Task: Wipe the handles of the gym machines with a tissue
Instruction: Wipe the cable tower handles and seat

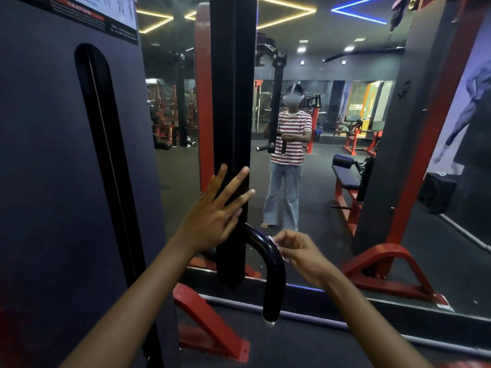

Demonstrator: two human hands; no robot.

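Black handle (271, 264) – right hand (300, 254) presses tissue (276, 244); mirror (318, 155) behind.

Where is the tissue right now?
In the head view, the tissue is low and right of centre, pinched in the right hand against the curved black handle, below the open left hand.

A wall mirror (332, 168) reflects dark floor (305, 187) and ceiling light strips (287, 11).
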